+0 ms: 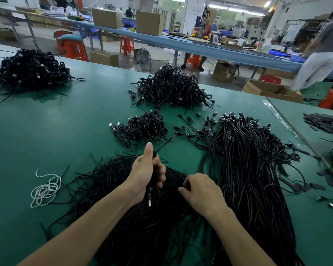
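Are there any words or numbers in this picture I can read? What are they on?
No words or numbers can be read here.
Cardboard boxes on the far table: plain sides, no print seen.
Open box below it: a dark mark, too blurred to read.
The cable in the left hand: no label.

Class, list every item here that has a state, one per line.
left hand, grips a folded cable
right hand, fingers curled in the tie pile, grasp unclear
folded cable, bunched, plug hanging down
long cables, uncoiled, lying straight
small heap, coiled bundles
white cord, loosely tangled
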`<state>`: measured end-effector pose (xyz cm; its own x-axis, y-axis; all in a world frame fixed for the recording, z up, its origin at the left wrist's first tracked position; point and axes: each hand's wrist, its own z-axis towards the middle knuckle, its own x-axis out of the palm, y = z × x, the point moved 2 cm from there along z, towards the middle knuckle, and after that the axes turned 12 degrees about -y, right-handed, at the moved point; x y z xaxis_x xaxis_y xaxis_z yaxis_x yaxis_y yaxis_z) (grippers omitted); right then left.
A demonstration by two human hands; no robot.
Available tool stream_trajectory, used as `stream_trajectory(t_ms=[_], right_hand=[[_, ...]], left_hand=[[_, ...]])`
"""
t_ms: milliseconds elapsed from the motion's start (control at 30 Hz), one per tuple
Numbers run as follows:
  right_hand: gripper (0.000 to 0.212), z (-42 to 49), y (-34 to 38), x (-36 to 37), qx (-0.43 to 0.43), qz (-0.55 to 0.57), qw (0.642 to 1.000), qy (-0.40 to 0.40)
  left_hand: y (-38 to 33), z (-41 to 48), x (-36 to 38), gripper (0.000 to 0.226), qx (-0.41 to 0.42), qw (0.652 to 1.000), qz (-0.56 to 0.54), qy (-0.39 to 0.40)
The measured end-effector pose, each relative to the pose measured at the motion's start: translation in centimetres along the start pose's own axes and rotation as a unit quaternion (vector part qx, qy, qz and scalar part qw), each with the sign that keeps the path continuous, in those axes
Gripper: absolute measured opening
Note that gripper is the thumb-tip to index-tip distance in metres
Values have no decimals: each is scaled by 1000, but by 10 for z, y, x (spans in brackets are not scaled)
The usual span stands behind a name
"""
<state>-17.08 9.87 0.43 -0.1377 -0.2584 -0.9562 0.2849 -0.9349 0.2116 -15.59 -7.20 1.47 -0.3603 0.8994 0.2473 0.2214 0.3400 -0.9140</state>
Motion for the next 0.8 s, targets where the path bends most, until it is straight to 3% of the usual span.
stream_trajectory(t_ms=[133, 300, 567, 633, 700, 800], right_hand=[[22, 1, 6, -3, -22, -30, 999, 18], [16, 1, 6, -7, 12, 0, 999, 40], [17, -5, -15, -51, 55, 18, 988, 142], [19, -5, -22, -68, 70, 42, 992, 97], [17, -4, -20, -82, 86, 107, 990, -13], [14, -4, 0, -90, 94, 268, 946, -155]], left_hand=[[4, 0, 3, 57, -3, 1000, -9, 15], [1, -2, 3, 59, 3, 999, 2, 35], [-9, -6, 2, 72, 3, 998, 22, 56], [-10, -8, 4, 70, 4, 998, 35, 56], [-12, -13, 8, 65, 6, 997, 59, 58], [-11, -23, 19, 44, 11, 995, 47, 89]])
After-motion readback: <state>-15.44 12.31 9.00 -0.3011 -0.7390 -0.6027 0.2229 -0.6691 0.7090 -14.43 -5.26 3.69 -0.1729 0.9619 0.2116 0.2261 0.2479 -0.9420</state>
